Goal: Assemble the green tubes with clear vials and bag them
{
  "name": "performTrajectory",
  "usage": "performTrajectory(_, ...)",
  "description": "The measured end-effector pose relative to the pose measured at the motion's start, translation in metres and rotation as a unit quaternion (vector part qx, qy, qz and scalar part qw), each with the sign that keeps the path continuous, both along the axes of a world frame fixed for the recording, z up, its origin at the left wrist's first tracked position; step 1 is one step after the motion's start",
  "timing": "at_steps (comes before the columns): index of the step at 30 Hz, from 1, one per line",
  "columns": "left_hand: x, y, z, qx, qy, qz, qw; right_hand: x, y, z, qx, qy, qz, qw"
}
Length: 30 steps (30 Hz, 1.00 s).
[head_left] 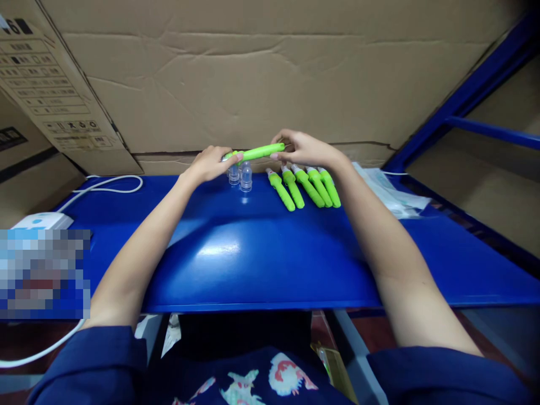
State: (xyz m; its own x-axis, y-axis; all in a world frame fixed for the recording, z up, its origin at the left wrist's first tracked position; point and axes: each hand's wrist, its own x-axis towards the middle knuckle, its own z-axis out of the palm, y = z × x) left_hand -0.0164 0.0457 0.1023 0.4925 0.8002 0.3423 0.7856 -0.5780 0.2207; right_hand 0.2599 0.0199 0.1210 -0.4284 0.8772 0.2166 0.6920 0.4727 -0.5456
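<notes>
At bench [261, 253] rear, above vials [240, 175]: L hand [210, 163] & R hand [304, 149] hold pen [257, 152] by its ends, fingers pinched tight. Spare pens [307, 187] beside. Prob. mid-fitting; next move needs steady alignment.

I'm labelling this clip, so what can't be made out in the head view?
Head view:
- Both ends of the green pen: covered by the left hand and right hand.
- Clear vials: small, partly behind the left hand; count unsure.
- Pixelated patch covers the table at left.
- Carton print: too small to read.
</notes>
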Motion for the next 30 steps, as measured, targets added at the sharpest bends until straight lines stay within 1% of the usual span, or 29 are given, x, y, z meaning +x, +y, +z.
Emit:
performTrajectory(8,0.000,0.001,-0.001,0.005,-0.020,-0.030,0.999,0.001,0.002,0.001,0.017,-0.037,0.012,0.999)
performTrajectory(14,-0.001,0.003,-0.002,-0.004,-0.032,-0.016,0.999,-0.002,-0.004,0.006,-0.003,-0.087,0.010,0.996)
performTrajectory(20,-0.002,-0.001,-0.001,0.011,-0.004,0.001,1.000,-0.006,-0.009,0.010,-0.018,-0.121,-0.001,0.992)
performTrajectory(26,-0.002,-0.005,0.000,0.008,0.000,0.002,1.000,-0.006,-0.009,0.010,-0.016,-0.124,0.002,0.992)
performTrajectory(30,-0.002,-0.004,0.000,0.013,-0.006,0.008,1.000,-0.005,-0.008,0.009,-0.007,-0.091,-0.012,0.996)
